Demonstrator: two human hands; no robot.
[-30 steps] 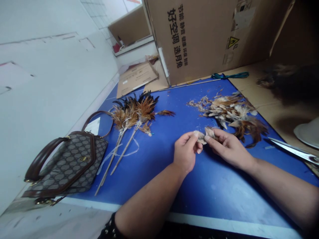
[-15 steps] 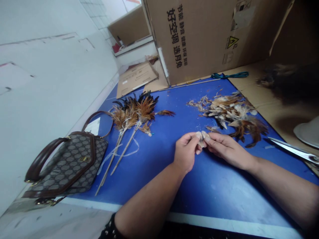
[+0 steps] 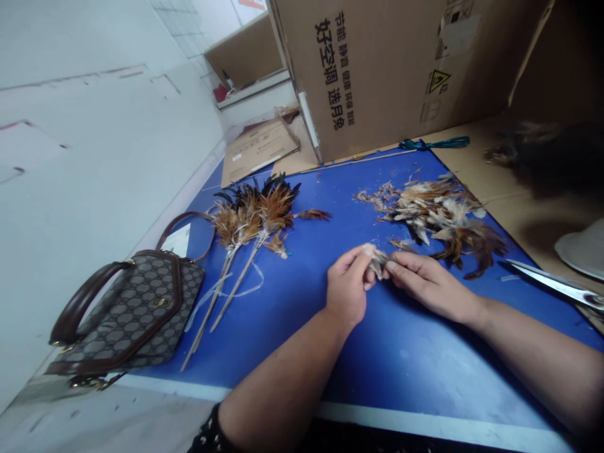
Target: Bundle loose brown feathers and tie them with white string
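Note:
A small greyish-brown feather tuft (image 3: pixel 378 262) is pinched between my two hands over the blue tabletop. My left hand (image 3: pixel 349 280) grips it between thumb and fingers, closed. From the other side, my right hand (image 3: pixel 425 283) pinches its edge with thumb and forefinger. Just beyond my hands lies a loose pile of feathers (image 3: pixel 434 211) in brown, cream and black. To the left, several feather bunches (image 3: pixel 257 214) are tied onto thin wooden sticks (image 3: pixel 238 286), with a whitish ribbon (image 3: pixel 248 290) trailing from them.
A patterned handbag (image 3: pixel 136 308) sits at the left edge of the blue table (image 3: pixel 292 340). Open scissors (image 3: pixel 552 283) lie at right. A large cardboard box (image 3: pixel 387 75) stands at the back, with a teal cord bundle (image 3: pixel 436 143) at its foot. Flat cardboard (image 3: pixel 259 151) lies back left.
My left hand has shifted slightly left, so the hands are a little farther apart. More of the feather tuft shows between them.

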